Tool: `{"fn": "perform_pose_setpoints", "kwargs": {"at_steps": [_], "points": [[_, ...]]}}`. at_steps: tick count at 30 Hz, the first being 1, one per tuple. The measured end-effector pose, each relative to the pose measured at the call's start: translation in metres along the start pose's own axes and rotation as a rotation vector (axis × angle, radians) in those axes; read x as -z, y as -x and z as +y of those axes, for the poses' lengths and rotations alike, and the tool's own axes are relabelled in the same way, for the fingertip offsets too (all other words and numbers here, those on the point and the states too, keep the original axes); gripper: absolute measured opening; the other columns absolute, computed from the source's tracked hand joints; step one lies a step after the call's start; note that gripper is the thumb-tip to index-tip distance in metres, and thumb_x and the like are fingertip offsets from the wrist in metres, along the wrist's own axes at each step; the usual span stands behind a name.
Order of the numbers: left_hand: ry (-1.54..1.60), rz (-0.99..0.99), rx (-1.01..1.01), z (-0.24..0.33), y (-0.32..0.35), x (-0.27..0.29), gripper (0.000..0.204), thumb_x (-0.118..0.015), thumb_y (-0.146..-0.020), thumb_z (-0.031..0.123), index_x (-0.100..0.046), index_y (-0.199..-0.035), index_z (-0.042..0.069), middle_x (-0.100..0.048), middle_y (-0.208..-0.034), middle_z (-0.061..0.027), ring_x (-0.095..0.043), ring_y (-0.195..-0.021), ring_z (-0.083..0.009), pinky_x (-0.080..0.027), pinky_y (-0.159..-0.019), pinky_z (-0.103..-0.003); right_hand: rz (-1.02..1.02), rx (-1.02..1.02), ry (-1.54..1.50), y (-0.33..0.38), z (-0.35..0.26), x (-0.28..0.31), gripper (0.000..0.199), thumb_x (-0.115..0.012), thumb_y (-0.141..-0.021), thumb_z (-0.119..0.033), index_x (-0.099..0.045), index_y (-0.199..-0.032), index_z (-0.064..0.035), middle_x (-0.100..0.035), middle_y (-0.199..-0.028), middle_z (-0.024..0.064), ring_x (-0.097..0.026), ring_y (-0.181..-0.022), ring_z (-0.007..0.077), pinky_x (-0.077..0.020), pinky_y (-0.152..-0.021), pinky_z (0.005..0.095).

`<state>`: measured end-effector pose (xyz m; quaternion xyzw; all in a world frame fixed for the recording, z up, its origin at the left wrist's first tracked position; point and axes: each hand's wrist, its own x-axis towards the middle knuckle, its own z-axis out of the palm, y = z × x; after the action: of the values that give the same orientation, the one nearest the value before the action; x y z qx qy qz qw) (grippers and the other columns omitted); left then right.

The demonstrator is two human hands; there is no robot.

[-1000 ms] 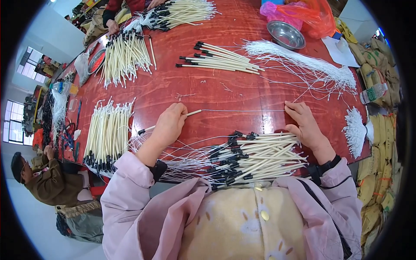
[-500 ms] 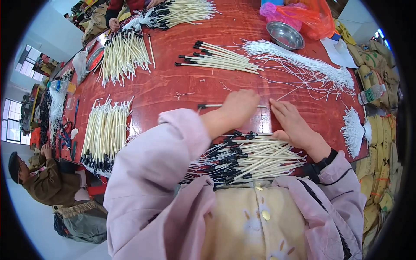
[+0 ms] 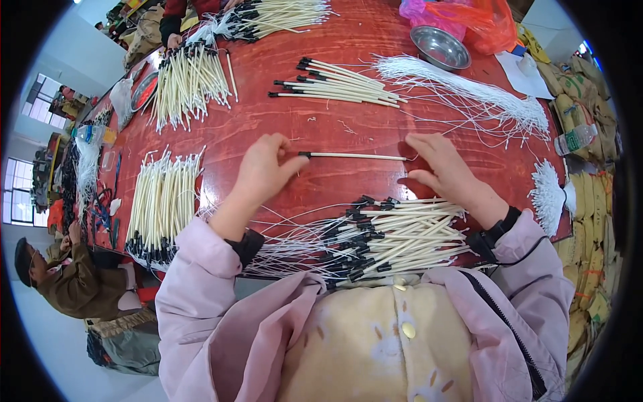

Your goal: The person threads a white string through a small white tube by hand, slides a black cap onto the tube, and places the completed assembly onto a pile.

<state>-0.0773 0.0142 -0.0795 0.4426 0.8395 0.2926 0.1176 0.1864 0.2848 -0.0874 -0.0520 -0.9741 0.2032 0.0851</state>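
A single pale stick with a black cap lies crosswise on the red table, a short white string at its right end. At the capped end is my left hand, thumb and fingers apart, the thumb tip close to the cap; I cannot tell if it touches. My right hand is spread by the other end, its fingers apart near the string. Below both hands, close to my body, rests a pile of capped sticks, with white strings trailing left.
Farther off lie a few capped sticks, a long bundle of white strings and a metal bowl. Stick bundles stand at left. A white string bunch sits at right. Another person works at far left.
My left hand has moved left, from over the stick to beyond its capped end, uncovering the stick. My right hand has shifted slightly, its fingers now farther apart.
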Motion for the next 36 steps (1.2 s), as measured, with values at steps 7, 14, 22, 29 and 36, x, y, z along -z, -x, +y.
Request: {"fn": "perform_pose_setpoints", "kwargs": {"at_steps": [7, 14, 22, 29, 36], "points": [[-0.251, 0.042, 0.025, -0.005, 0.005, -0.046, 0.020, -0.069, -0.090, 0.016, -0.059, -0.096, 0.000, -0.062, -0.100, -0.0201, -0.066, -0.084, -0.0405, -0.053, -0.073, -0.049, 0.062, 0.210, 0.106, -0.026, -0.004, -0.023, 0.040, -0.075, -0.084, -0.016, -0.065, -0.120, -0.0030, -0.063, -0.124, 0.0111, -0.055, -0.114, 0.0309, -0.0433, -0.098, 0.0415], [-0.338, 0.051, -0.097, -0.007, 0.008, -0.053, 0.015, -0.061, -0.093, 0.009, -0.054, -0.099, -0.002, -0.062, -0.099, -0.0233, -0.065, -0.086, -0.0449, -0.051, -0.073, -0.054, 0.122, 0.231, 0.234, -0.037, -0.017, -0.035, 0.012, -0.073, -0.079, -0.009, -0.067, -0.089, -0.0066, -0.064, -0.095, 0.0072, -0.058, -0.096, 0.0266, -0.0436, -0.087, 0.0408], [-0.193, 0.347, 0.038, -0.041, 0.053, 0.047, 0.013, -0.058, -0.091, 0.000, -0.056, -0.104, 0.003, -0.061, -0.083, -0.0154, -0.062, -0.075, -0.0259, -0.049, -0.069, -0.037, 0.167, 0.249, 0.072, -0.010, -0.019, 0.012, 0.012, -0.071, -0.073, -0.003, -0.062, -0.079, -0.0076, -0.061, -0.082, 0.0056, -0.059, -0.083, 0.0258, -0.0422, -0.083, 0.0393], [-0.423, 0.487, 0.234, -0.120, 0.167, 0.140, 0.021, -0.056, -0.092, 0.001, -0.057, -0.113, -0.001, -0.064, -0.090, -0.0179, -0.063, -0.076, -0.0312, -0.051, -0.072, -0.042, 0.004, 0.202, -0.062, 0.054, -0.049, 0.049, 0.013, -0.072, -0.074, -0.005, -0.060, -0.078, -0.0084, -0.060, -0.082, 0.0048, -0.058, -0.084, 0.0252, -0.0420, -0.083, 0.0391], [-0.661, 0.307, 0.096, -0.035, 0.143, 0.097, 0.021, -0.066, -0.091, 0.009, -0.062, -0.110, 0.000, -0.065, -0.107, -0.0206, -0.062, -0.101, -0.0409, -0.049, -0.087, -0.047, -0.021, 0.132, -0.089, 0.072, -0.027, 0.060, 0.032, -0.076, -0.084, -0.022, -0.066, -0.109, -0.0049, -0.065, -0.114, 0.0125, -0.058, -0.108, 0.0305, -0.0426, -0.096, 0.0425]]}}
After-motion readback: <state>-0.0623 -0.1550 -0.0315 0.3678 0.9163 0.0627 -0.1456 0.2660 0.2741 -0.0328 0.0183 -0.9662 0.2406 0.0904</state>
